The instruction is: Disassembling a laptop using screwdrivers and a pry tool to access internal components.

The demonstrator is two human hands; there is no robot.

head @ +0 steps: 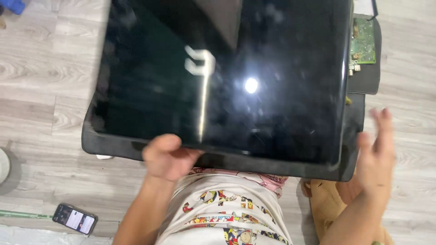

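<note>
A large black glossy screen panel (227, 77) fills the upper middle of the head view, tilted up over a dark base (109, 147) on the floor. My left hand (167, 156) grips the panel's near edge, thumb on the glass. My right hand (377, 152) hovers open beside the panel's right corner, fingers spread and apart from it. Ceiling lights reflect in the glass.
A green circuit board (363, 41) lies on a dark pad at the panel's upper right. A phone (75, 218) with a lit screen rests on the wooden floor at lower left. A blue object (13, 5) sits at top left. My patterned shorts (227, 213) are below.
</note>
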